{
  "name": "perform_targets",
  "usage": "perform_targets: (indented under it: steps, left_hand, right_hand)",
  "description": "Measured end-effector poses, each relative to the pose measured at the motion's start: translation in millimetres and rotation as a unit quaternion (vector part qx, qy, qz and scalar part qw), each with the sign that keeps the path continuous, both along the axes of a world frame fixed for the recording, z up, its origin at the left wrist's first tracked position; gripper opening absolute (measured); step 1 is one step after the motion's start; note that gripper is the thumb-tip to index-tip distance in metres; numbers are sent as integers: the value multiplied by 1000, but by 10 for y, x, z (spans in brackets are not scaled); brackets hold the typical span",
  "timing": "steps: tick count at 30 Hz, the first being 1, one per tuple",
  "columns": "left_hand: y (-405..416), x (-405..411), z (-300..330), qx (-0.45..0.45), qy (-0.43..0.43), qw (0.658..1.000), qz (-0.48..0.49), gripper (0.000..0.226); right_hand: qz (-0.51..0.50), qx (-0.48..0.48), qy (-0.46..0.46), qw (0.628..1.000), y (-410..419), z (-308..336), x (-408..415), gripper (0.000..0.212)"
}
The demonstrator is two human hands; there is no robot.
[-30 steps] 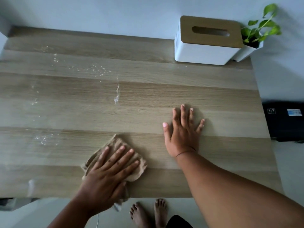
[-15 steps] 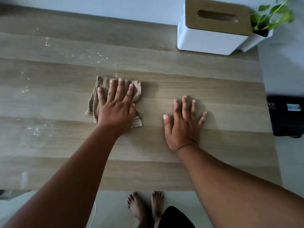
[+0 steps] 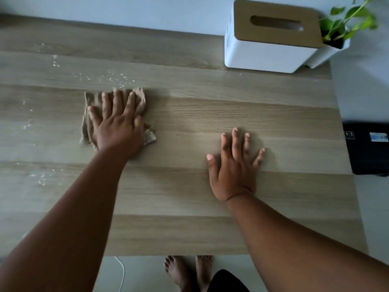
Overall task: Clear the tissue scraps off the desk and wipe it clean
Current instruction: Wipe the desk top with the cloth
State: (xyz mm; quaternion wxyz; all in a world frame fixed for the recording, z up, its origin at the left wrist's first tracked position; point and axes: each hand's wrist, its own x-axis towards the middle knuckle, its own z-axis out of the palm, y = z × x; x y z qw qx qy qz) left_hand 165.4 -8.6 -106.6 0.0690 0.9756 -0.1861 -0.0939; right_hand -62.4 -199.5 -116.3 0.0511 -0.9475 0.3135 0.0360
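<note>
My left hand (image 3: 117, 123) presses flat, fingers straight, on a crumpled tan cloth (image 3: 140, 100) lying on the wooden desk (image 3: 189, 207), left of centre. My right hand (image 3: 233, 167) rests flat on the bare desk to the right, fingers spread, holding nothing. Small white specks (image 3: 117, 77) lie just beyond the cloth. More white specks (image 3: 42, 178) are scattered on the left part of the desk.
A white tissue box with a wooden lid (image 3: 271, 36) stands at the back right, beside a small potted plant (image 3: 345, 24). A black device (image 3: 368, 148) sits off the desk's right edge. My bare feet (image 3: 187, 270) show below the front edge, near a white cable (image 3: 122, 272).
My left hand has pushed the cloth from the front edge away toward the middle of the desk, over the white streak. My right hand has stayed flat in place.
</note>
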Motion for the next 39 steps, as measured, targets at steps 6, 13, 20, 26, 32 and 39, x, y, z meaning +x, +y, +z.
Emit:
perform_targets:
  steps: [6, 13, 20, 26, 32, 39]
  left_hand:
    - [-569, -213, 48, 19, -6, 983, -184, 74]
    - [308, -565, 49, -23, -50, 950, -308, 68]
    - [-93, 411, 10, 12, 1, 1000, -7, 73]
    - [-740, 534, 30, 29, 15, 992, -118, 75]
    - [-305, -340, 34, -2, -45, 957, -287, 69]
    - [200, 261, 4, -7, -27, 995, -96, 71]
  right_hand:
    - [-3, -2, 8, 1000, -4, 9, 2, 74]
    - [2, 8, 6, 1000, -9, 10, 2, 73]
    - [0, 1, -3, 1000, -16, -16, -10, 74]
    - [-6, 3, 5, 1000, -7, -24, 4, 73]
    - [-1, 2, -1, 1000, 0, 13, -2, 74]
    - [3, -7, -8, 1000, -11, -22, -14, 74]
